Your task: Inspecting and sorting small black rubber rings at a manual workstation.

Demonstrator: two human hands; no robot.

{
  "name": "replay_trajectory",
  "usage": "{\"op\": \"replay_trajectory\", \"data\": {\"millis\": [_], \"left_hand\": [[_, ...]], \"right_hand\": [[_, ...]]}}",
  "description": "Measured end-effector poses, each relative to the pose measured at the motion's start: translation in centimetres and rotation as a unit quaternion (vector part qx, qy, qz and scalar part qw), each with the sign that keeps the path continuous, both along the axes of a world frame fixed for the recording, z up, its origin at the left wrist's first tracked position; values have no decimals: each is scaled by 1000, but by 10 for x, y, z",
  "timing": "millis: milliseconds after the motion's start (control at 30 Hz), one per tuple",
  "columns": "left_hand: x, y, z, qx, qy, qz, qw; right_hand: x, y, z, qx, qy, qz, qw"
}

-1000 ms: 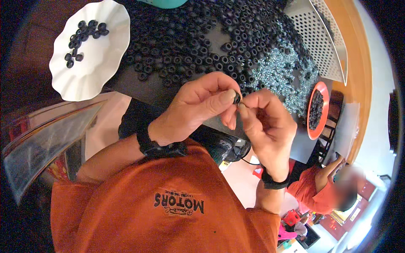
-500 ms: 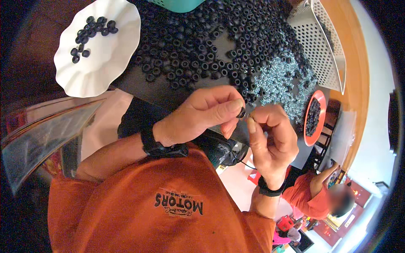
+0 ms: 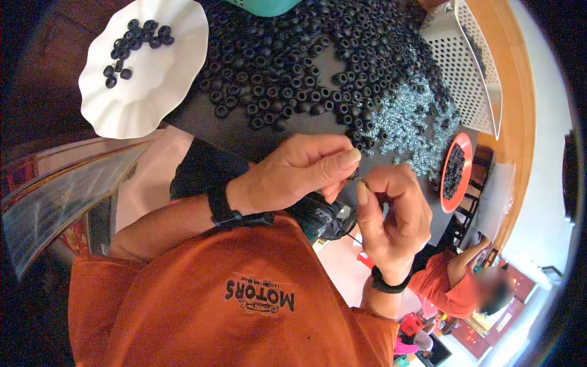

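Note:
My left hand [image 3: 306, 168] is closed in a pinch, thumb against forefinger, on a small black ring-shaped part [image 3: 354, 175] that shows only as a dark sliver. Facing it, my right hand [image 3: 396, 205] also pinches, with a tiny piece at its fingertips too small to name. The two sets of fingertips nearly meet just in front of the dark table's near edge. Beyond them lies a broad spread of black ring-shaped parts [image 3: 287, 92], many with their round holes up. Right of these is a pile of small shiny silvery pieces [image 3: 406, 119].
At the left stands a white wavy-edged plate [image 3: 156, 79] with several black parts. A red-orange dish [image 3: 447, 200] of dark pieces is at the right, below a perforated light-grey basket [image 3: 455, 73]. A green container [image 3: 266, 7] is at the far edge. Another person [image 3: 443, 281] is at lower right.
My two hands have come slightly closer together and a little lower. The black part in my left fingers is more covered now.

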State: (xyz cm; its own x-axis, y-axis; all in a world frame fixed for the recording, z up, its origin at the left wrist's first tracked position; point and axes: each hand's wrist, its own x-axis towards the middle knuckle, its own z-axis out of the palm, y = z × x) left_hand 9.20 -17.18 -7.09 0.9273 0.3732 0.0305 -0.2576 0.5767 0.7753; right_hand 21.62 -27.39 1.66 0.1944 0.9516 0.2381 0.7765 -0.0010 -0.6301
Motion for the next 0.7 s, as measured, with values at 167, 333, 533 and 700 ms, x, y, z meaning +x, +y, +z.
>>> {"op": "replay_trajectory", "data": {"millis": [167,333,533,700], "left_hand": [[-2,-1,0,11,17,-4,1000],[-3,1,1,37,26,-14,999],[-4,-1,-1,40,11,-23,999],[-3,-2,-1,12,3,-2,1000]], "right_hand": [[-2,-1,-4,8,23,1,1000],[0,-6,-9,-52,191,-52,979],[9,-5,-12,-126,499,-71,855],[4,0,-17,-108,496,-43,860]]}}
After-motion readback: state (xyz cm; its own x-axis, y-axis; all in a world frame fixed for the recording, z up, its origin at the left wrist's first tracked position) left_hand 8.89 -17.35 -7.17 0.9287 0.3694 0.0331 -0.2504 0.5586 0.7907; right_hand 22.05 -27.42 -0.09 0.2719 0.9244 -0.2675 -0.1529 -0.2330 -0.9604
